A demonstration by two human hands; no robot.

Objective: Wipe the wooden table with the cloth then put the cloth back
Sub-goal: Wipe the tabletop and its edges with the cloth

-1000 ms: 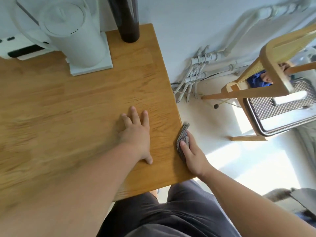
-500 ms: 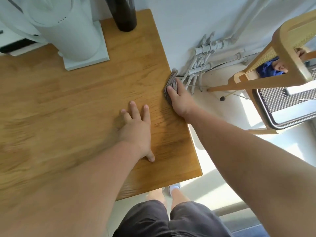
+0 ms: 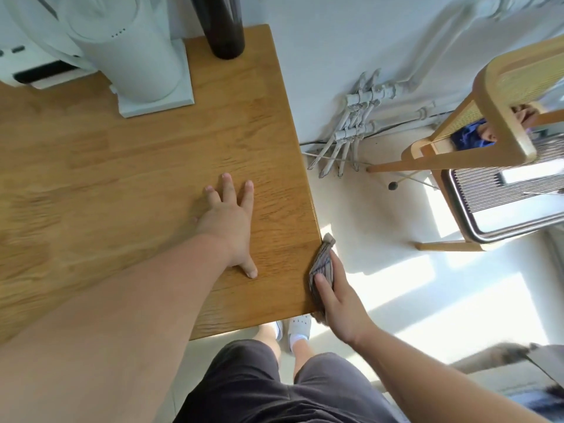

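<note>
Wooden table: left hand lies flat on its top, fingers spread, near the right edge. Right hand grips a grey striped cloth against the table's right edge, close to the near corner, thumb on top. White appliance and dark cylinder stand at the table's far side. Wooden chair stands well to the table's right.

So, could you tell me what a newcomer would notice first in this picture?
On the wooden table the left hand lies flat near the right edge, while the right hand holds a grey cloth against that edge by the near corner. A white appliance stands at the far side.
</note>
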